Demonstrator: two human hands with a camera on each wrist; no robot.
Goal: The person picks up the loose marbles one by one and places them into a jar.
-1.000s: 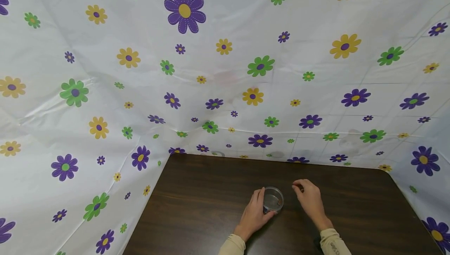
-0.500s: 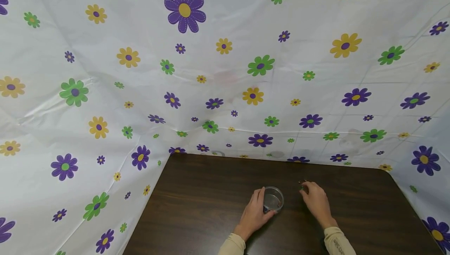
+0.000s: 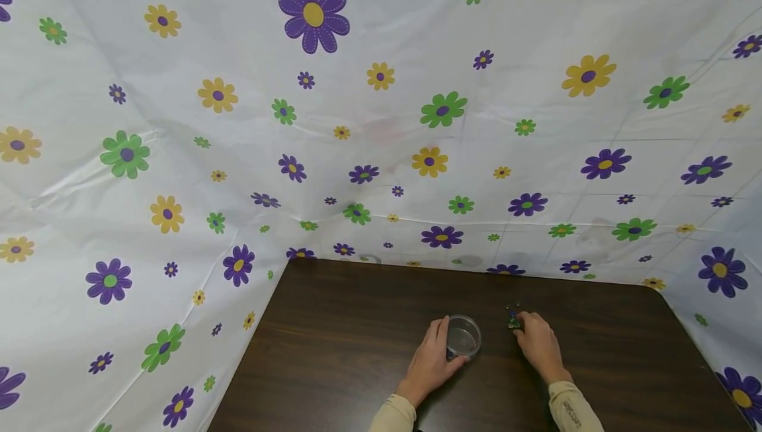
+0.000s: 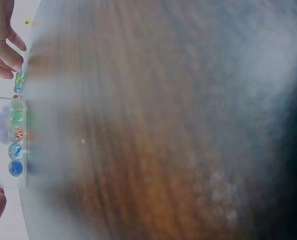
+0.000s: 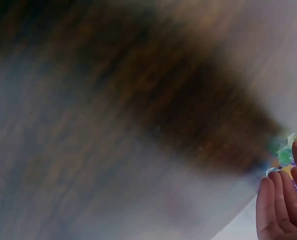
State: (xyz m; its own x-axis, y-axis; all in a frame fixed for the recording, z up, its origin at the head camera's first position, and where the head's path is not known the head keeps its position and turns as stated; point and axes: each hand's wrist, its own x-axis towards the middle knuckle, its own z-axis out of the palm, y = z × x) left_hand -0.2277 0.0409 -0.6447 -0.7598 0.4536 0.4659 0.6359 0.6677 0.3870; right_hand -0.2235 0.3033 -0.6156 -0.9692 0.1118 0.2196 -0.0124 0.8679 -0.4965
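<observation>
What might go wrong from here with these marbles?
The loose marbles right by the right hand could roll off across the shiny table if a fingertip nudges them. The left hand grips the clear container; a jerk there might tip it.

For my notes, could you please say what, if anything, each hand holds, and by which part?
The left hand holds the clear container by its outer side; whether the right hand grips a marble is unclear.

right wrist: hand [image 5: 281, 207] cropped, tabletop [image 5: 103, 120] blurred
</observation>
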